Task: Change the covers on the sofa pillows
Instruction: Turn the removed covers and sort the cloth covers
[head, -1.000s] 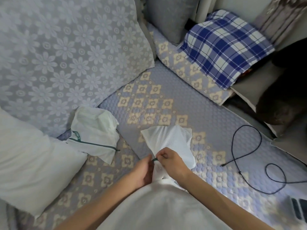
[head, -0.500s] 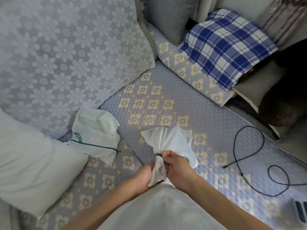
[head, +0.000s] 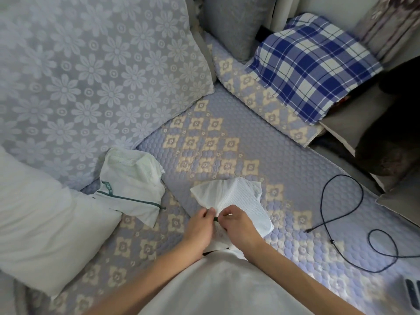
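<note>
Both forearms come into view bare, no sleeves showing down to the wrists. Left hand [head: 200,228] and right hand [head: 241,226] carry no rings, no watch, no bands. Below them, a plain white garment [head: 218,285] covers the torso, smooth, unmarked, without print or buttons visible.

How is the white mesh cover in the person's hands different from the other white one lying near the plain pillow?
The held mesh cover is pinched by both the left hand and the right hand, bunched at that end; the lying cover rests untouched on the sofa seat. The lying cover shows a long dark green zip line and a small green label; the held cover shows only a speck of dark green between the fingers. Both are white mesh fabric, crumpled.
</note>
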